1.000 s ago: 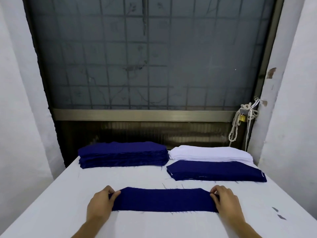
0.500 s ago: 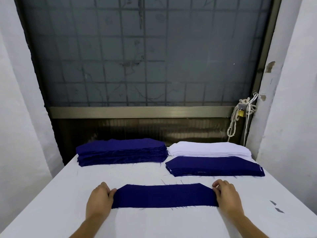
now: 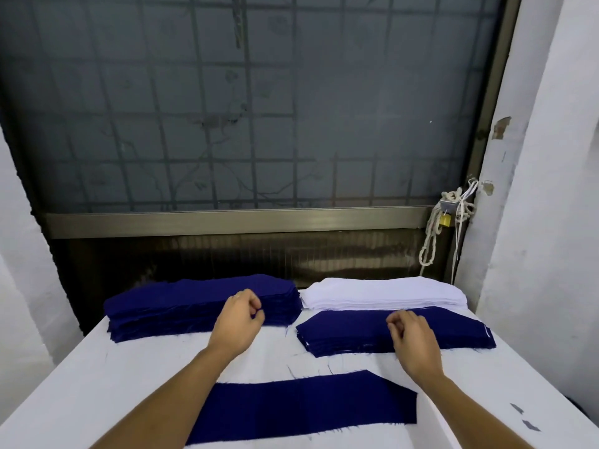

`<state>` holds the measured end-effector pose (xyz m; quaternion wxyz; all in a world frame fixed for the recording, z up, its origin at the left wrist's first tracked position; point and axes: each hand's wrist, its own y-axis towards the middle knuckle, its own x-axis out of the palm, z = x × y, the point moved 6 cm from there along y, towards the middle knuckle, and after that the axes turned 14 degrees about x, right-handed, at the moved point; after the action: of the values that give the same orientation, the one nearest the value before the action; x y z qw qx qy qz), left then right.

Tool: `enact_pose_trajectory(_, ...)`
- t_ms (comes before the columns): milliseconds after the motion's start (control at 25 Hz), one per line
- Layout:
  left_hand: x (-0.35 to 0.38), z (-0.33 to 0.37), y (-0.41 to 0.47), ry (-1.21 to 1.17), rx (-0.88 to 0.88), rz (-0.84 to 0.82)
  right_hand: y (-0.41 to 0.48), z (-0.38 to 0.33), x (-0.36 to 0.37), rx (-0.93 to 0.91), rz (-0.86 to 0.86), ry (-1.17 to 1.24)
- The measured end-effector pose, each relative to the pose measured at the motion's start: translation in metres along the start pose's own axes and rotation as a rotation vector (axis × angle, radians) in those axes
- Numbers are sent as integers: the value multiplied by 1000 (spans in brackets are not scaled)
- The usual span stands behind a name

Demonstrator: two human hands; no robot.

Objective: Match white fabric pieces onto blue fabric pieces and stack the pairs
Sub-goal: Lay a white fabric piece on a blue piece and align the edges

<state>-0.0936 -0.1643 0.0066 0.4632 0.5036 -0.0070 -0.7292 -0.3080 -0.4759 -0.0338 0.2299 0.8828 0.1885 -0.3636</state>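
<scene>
Both arms extended forward. Left hand (image 3: 240, 319) over blue fabric stack (image 3: 162, 306), right hand (image 3: 415, 341) over nearer blue pile (image 3: 350, 332); grips loosely curled, empty. Single blue piece (image 3: 301, 406) flat on tabletop (image 3: 97, 384).

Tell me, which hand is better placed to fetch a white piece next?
The right hand, probably: it hovers just in front of the white fabric stack, while the left hand is over the blue fabric stack.

A small garment workshop, by the look of it — a white counter (image 3: 81, 384) carrying neat stacks of cut blue pieces (image 3: 201, 303) and white pieces (image 3: 382, 293), between whitewashed walls (image 3: 551, 222), under a barred frosted window (image 3: 259, 108) — rope (image 3: 428, 251) and padlock (image 3: 446, 219) on its frame.
</scene>
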Motion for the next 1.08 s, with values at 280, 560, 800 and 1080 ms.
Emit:
enact_pose_trajectory(280,76,45,100,39,78,-136,73,-22,12,-31,22,-56)
enact_pose_trajectory(560,156,41,155,437,101,-356,132,-19,54,-48,-65,-145)
enact_pose_trajectory(800,184,28,176,561,17,-380,161,-12,86,-55,-105,-188)
enact_pose_trajectory(1080,182,35,182,556,142,-255,164,-8,100,-93,-83,-277)
